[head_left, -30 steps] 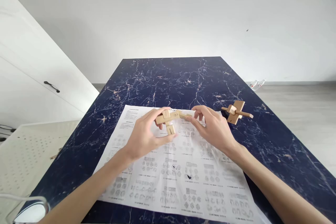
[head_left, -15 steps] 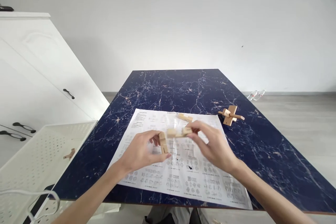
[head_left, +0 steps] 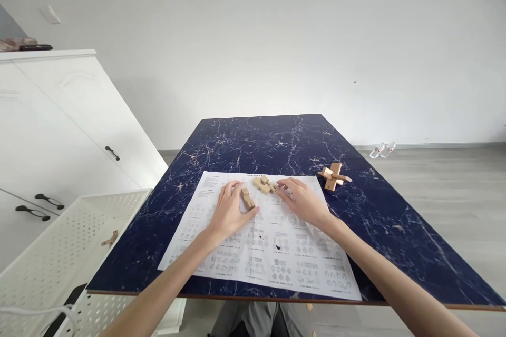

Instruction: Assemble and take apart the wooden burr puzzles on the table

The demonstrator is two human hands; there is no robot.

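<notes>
A notched wooden puzzle block (head_left: 247,199) is held lengthwise between the fingers and thumb of my left hand (head_left: 227,213), low over the printed sheet. To its right, my right hand (head_left: 302,200) has its fingertips on the near end of another notched wooden block (head_left: 267,188). That piece lies against a further notched block (head_left: 264,179), and the two overlap, so their exact fit cannot be made out. Under both hands is the white instruction sheet (head_left: 233,268), covered with small diagrams.
An interlocked wooden cross puzzle (head_left: 335,176) stands on the blue marbled table (head_left: 261,142), right of the sheet. At left, a small wooden piece (head_left: 109,238) lies on a white perforated surface (head_left: 75,226) beside a white cabinet (head_left: 59,131). Slippers (head_left: 382,150) are on the floor.
My right hand has lowered its block from above the sheet to beside the block lying at the sheet's far edge. My left hand has moved slightly farther forward with its block. The view has shifted.
</notes>
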